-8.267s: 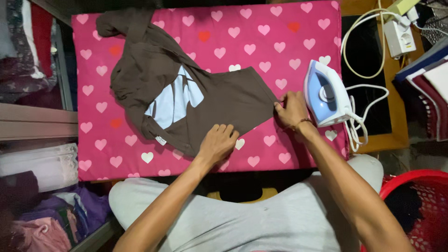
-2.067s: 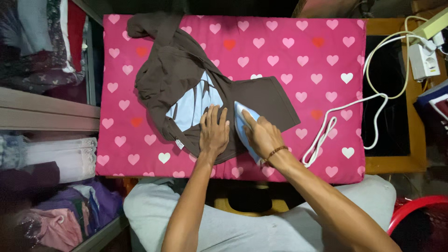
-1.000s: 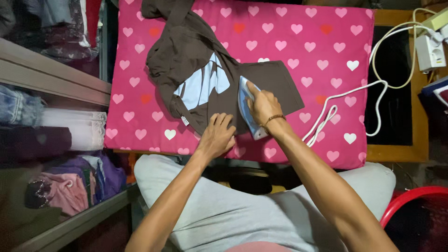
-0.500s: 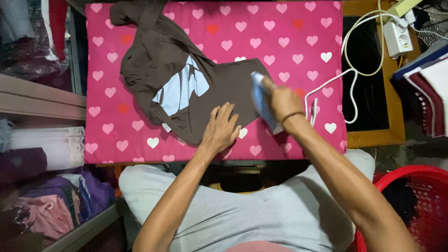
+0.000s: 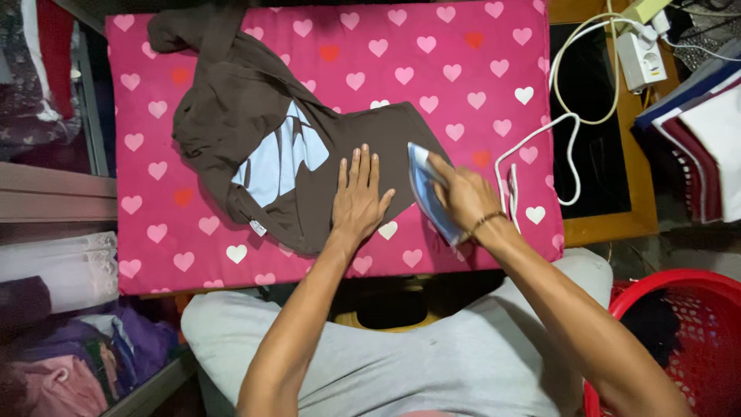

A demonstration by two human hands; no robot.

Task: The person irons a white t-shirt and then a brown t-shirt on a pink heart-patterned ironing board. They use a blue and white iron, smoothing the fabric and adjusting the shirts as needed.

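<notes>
A brown garment [image 5: 255, 116] with a pale blue print [image 5: 279, 157] lies spread on a pink pad with white and red hearts [image 5: 455, 69]. My left hand [image 5: 360, 197] lies flat, fingers together, on the garment's near part. My right hand [image 5: 463, 197] grips the handle of a blue and white iron [image 5: 424, 189], which sits on the garment's right edge just beside my left hand. A beaded bracelet is on my right wrist. The iron's white cord [image 5: 540, 131] trails right across the pad.
A wooden-framed dark surface [image 5: 598, 154] borders the pad on the right, with a white power strip [image 5: 641, 58] at its far end. A red plastic basket [image 5: 679, 332] stands at lower right. Shelves of folded clothes [image 5: 54, 270] are on the left. Stacked fabric [image 5: 706, 131] lies at far right.
My left hand slid forward and flattened on the garment. The iron stayed on the garment's right edge, and my right hand still holds it. The view shifted slightly.
</notes>
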